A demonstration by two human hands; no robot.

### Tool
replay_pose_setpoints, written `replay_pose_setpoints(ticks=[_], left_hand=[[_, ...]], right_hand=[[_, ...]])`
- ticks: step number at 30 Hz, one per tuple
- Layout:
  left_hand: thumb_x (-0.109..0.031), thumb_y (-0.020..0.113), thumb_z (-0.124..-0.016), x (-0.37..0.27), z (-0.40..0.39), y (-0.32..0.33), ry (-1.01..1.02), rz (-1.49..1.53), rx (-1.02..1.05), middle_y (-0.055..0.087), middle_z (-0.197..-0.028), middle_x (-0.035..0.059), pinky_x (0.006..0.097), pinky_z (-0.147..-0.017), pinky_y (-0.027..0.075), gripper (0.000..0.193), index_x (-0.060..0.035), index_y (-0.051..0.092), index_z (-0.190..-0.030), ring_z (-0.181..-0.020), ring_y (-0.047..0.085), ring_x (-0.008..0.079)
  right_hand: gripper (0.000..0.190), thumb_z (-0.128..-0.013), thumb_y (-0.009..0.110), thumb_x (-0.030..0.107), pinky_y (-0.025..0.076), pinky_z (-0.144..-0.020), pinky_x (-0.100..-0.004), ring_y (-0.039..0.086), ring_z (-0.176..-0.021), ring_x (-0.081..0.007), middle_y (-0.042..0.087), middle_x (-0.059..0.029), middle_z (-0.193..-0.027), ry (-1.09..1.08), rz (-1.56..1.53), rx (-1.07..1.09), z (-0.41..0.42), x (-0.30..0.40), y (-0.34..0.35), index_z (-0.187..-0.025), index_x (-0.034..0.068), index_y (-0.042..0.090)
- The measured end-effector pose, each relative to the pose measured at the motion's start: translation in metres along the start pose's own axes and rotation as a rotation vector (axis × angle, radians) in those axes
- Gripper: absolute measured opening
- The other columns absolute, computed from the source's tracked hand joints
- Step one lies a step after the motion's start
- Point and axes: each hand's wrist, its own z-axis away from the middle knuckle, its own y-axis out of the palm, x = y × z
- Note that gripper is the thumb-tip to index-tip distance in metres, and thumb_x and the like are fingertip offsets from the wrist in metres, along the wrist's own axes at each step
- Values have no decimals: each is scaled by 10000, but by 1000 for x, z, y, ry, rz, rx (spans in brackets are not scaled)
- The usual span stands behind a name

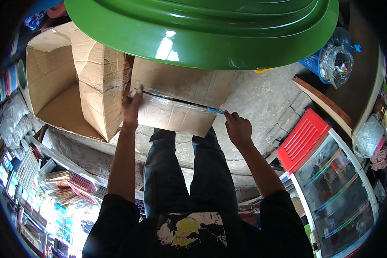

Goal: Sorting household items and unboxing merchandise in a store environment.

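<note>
A brown cardboard box (177,111) stands in front of my legs, its top flaps meeting along a dark seam. Strips of clear tape shine beside this seam. My right hand (238,128) is closed around a slim tool with a blue part (215,110), which lies over the seam's right end. The picture does not settle what kind of tool it is. At the left end of the seam, my left hand (133,104) is blurred, by the box's edge; its grip is unclear. A larger opened carton (92,92) lies on its side just left of it.
A green helmet-like brim (200,54) covers the upper view. On the right are a red-topped glass display cabinet (303,138), a wooden-edged counter (325,100) and a blue basket (312,66). A pink plastic basket (82,187) sits lower left. Bare concrete floor (254,96) shows beyond the box.
</note>
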Motion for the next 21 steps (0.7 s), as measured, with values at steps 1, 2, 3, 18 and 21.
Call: replay_pose_setpoints(ticks=[1,2,3,18,21], left_hand=[[-164,678,-928,-12,4,36,44,-38,-43,668,-988,-16,243,-789,462,306,-56,619,-1208,-851,584,81],[-156,708,-903,-24,10,47,102,-85,-109,673,-968,-18,241,-774,465,310,-49,634,-1184,-832,587,78],[-138,746,-865,-21,7,42,78,-76,-120,677,-999,2,244,-782,465,345,-14,638,-1168,-856,589,78],[-376,792,-800,-22,51,70,302,-1230,-738,522,-1137,190,392,-913,421,672,-31,463,-1274,-982,506,313],[-284,700,-897,-15,70,96,131,-629,-277,630,-1006,124,352,-809,484,407,-10,578,-1173,-870,592,218]], right_hand=[[317,-846,639,172,518,-603,-381,655,-659,-234,619,-50,-836,46,0,14,5,-5,-4,-1159,131,651],[308,-846,639,170,517,-602,-383,656,-658,-238,619,-51,-833,68,-14,21,6,-3,-7,-1151,130,654],[307,-845,638,167,514,-594,-391,652,-647,-252,618,-56,-830,74,-37,12,8,-3,-8,-1148,125,654],[339,-803,677,134,537,-638,-398,659,-744,-277,648,-74,-965,-60,-252,-116,-22,70,-6,-1141,134,652],[326,-831,656,98,542,-671,-410,662,-772,-309,637,-106,-993,10,-280,-101,-30,72,-3,-1157,84,648]])
